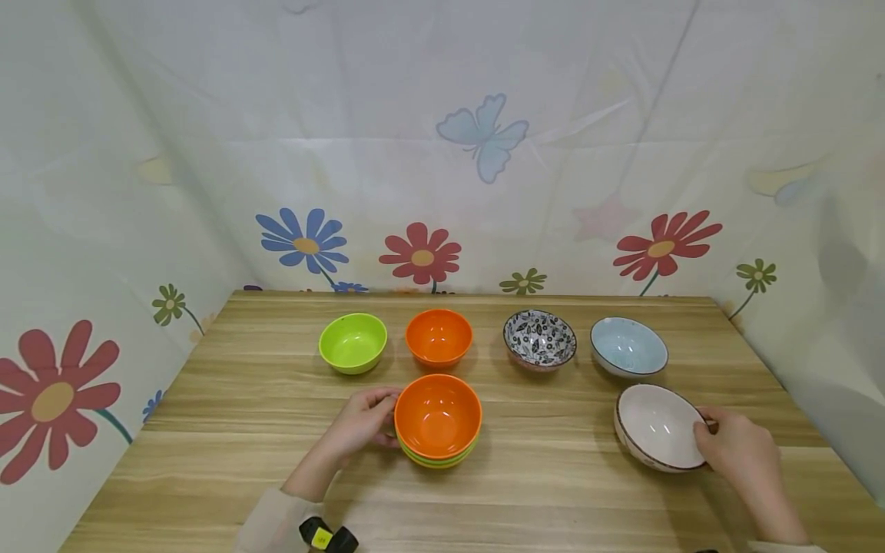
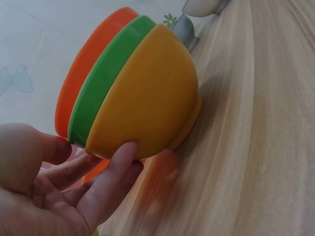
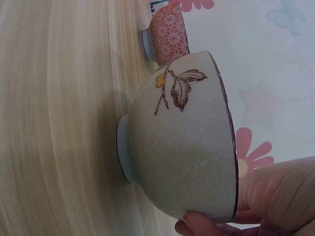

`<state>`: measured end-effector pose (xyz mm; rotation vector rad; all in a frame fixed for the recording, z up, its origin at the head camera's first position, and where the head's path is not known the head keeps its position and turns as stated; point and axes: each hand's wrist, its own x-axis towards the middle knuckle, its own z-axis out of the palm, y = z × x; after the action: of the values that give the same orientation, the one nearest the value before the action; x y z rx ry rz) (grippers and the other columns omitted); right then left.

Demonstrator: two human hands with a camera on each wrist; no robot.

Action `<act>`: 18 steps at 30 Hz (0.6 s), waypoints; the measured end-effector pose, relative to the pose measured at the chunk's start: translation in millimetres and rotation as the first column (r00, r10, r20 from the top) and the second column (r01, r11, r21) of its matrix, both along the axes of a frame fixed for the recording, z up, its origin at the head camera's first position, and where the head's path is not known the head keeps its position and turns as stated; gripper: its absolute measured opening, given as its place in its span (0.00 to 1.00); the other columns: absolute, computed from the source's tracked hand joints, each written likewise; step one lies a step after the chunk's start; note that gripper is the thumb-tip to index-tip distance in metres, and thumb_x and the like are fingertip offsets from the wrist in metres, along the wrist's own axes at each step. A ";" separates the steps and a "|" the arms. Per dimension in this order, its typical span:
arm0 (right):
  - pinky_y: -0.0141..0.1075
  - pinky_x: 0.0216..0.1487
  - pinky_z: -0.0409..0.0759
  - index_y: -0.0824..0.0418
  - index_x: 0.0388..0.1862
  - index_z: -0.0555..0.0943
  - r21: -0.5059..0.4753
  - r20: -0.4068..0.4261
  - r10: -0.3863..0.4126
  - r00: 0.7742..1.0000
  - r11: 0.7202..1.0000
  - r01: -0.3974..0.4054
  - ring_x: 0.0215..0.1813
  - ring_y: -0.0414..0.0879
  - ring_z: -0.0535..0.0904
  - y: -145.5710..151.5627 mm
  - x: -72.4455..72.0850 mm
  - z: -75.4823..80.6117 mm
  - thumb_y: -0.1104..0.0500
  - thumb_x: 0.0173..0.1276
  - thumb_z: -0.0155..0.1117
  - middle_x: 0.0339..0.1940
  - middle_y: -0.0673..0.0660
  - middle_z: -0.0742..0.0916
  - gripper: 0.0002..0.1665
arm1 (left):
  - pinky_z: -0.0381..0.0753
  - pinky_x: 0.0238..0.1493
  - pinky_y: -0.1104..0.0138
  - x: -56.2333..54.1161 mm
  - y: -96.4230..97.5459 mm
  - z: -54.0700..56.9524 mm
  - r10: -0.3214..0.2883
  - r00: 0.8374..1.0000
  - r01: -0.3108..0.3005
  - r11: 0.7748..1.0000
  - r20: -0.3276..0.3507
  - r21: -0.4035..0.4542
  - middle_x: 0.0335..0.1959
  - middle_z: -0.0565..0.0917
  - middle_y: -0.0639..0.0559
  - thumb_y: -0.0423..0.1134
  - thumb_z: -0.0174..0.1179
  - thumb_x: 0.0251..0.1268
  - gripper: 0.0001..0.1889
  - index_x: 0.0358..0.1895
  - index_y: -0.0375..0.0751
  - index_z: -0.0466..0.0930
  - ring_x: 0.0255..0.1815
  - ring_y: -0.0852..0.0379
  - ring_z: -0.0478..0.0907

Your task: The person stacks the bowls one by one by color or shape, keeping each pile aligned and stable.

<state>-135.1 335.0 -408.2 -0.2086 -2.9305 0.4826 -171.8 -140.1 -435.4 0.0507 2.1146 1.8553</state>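
Observation:
Near the middle of the table stands a stack of bowls (image 1: 439,418), with an orange bowl (image 2: 91,69) on top, a green bowl (image 2: 106,81) under it and a yellow bowl (image 2: 152,93) lowest. My left hand (image 1: 365,421) grips this stack at its left side, thumb by the upper rims and fingers against the yellow bowl. At the right, my right hand (image 1: 743,449) pinches the rim of a white bowl (image 1: 658,428). That bowl has a dark brown rim and a leafy twig painted outside. Its foot (image 3: 124,149) is close over the wood, and it leans slightly in the head view.
Behind the stack sit a lime green bowl (image 1: 353,344) and another orange bowl (image 1: 439,339). Farther right are a bowl with a black floral inside (image 1: 539,339) and a light blue bowl (image 1: 629,347). A flowered curtain (image 1: 553,207) hangs along the back of the wooden table (image 1: 539,491).

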 end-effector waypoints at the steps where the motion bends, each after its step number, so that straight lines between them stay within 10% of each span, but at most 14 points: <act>1: 0.46 0.19 0.69 0.74 0.44 0.78 -0.001 0.001 -0.002 1.000 1.000 0.002 0.32 0.72 0.76 -0.2 0.0 0.3 0.60 0.59 0.53 0.34 0.71 0.83 0.20 | 0.84 0.32 0.56 0.1 0.0 0.1 0.000 1.000 0.000 1.000 -0.001 -0.002 0.54 0.76 0.36 0.39 0.44 0.70 0.20 0.59 0.31 0.71 0.37 0.53 0.81; 18: 0.43 0.17 0.67 0.71 0.45 0.80 -0.012 -0.008 -0.033 0.999 0.999 0.033 0.27 0.65 0.77 -6.0 2.2 2.7 0.60 0.59 0.53 0.30 0.68 0.85 0.19 | 0.84 0.32 0.56 -0.3 -0.5 -1.2 -0.008 1.000 0.008 1.000 0.003 0.013 0.55 0.76 0.36 0.38 0.44 0.70 0.19 0.59 0.31 0.70 0.38 0.52 0.81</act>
<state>-132.9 329.0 -405.5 -0.2548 -2.9117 0.4951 -172.1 -140.6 -436.6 0.0586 2.0971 1.8638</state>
